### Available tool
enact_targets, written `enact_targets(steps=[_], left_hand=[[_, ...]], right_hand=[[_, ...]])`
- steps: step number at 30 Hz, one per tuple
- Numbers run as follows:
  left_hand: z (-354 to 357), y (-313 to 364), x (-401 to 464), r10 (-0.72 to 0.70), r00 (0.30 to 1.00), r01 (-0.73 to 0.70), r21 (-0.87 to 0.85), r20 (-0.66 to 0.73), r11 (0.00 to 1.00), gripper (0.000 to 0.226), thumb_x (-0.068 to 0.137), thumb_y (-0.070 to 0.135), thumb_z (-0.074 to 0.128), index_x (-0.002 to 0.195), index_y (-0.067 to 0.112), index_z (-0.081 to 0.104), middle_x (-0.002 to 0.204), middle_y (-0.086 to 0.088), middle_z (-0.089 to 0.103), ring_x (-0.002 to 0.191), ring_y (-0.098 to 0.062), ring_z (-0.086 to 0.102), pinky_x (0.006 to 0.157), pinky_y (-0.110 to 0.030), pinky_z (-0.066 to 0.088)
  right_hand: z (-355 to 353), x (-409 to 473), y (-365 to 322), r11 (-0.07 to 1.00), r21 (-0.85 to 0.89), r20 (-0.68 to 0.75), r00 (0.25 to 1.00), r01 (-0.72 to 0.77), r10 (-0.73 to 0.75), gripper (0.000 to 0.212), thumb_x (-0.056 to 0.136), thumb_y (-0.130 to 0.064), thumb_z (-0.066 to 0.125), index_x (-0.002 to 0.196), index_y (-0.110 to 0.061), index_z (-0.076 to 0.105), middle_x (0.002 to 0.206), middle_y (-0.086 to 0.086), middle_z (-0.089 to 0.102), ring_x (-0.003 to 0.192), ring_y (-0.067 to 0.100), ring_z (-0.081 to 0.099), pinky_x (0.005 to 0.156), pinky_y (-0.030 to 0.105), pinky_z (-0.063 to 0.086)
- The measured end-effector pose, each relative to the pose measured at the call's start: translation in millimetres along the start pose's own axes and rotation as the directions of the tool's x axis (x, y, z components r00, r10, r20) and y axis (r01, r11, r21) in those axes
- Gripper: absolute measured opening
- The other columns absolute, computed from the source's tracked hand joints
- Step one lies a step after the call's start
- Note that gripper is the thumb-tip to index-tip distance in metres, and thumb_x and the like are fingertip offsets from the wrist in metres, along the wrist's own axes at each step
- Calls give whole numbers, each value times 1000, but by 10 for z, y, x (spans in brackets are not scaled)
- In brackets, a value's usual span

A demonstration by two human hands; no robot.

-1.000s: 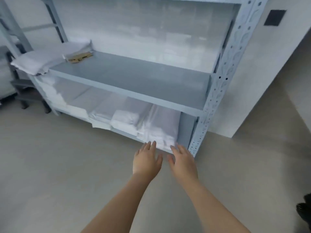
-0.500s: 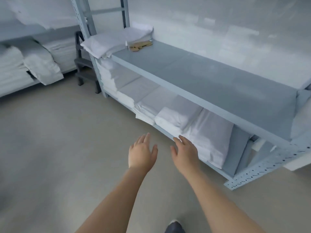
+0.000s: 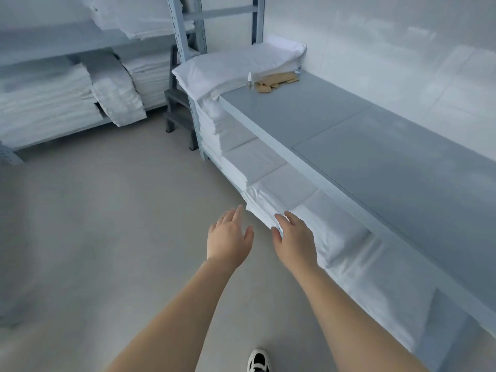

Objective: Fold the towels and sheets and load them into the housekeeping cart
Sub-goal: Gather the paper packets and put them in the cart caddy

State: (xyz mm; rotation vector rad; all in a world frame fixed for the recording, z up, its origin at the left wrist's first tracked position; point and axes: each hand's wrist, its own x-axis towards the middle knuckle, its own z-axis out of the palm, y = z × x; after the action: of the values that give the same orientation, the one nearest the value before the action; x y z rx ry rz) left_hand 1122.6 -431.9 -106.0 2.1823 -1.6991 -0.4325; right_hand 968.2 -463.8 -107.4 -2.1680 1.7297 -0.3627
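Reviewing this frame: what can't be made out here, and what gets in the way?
Head view only:
- Housekeeping cart: not in the frame.
- Whether the right hand touches the folded white linen on the lower shelf: the hand itself covers the contact spot.
- Back of the lower shelf: hidden under the grey upper shelf.
- Tan items and small bottle beside the pillow: too small to identify.
- Shoe: cut off by the bottom edge.

White folded sheets point(image 3: 271, 189) stacked flat in a row, lower rack shelf
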Motion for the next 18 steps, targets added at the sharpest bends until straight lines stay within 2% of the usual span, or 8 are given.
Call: enact_targets(steps=[11, 18], left_hand=[[-257, -300, 1547, -90, 995, 90, 3, -51, 996, 59, 99, 40, 38, 152, 18, 23, 155, 1, 32, 143, -17, 26, 113, -37, 23], [-427, -820, 2791, -59, 998, 59, -7, -15, 998, 58, 99, 39, 40, 151, 19, 23, 155, 0, 31, 143, -17, 26, 114, -36, 25]], right_hand=[[149, 1702, -414, 993, 27, 63, 991, 113, -115, 43, 101, -30, 41, 142, -18, 43, 152, 4, 35, 139, 21, 32, 112, 36, 27], [448, 2912, -856, 998, 27, 40, 997, 64, -65, 41, 101, -31, 41, 140, -19, 45, 151, 4, 36, 137, 21, 34, 110, 36, 30]])
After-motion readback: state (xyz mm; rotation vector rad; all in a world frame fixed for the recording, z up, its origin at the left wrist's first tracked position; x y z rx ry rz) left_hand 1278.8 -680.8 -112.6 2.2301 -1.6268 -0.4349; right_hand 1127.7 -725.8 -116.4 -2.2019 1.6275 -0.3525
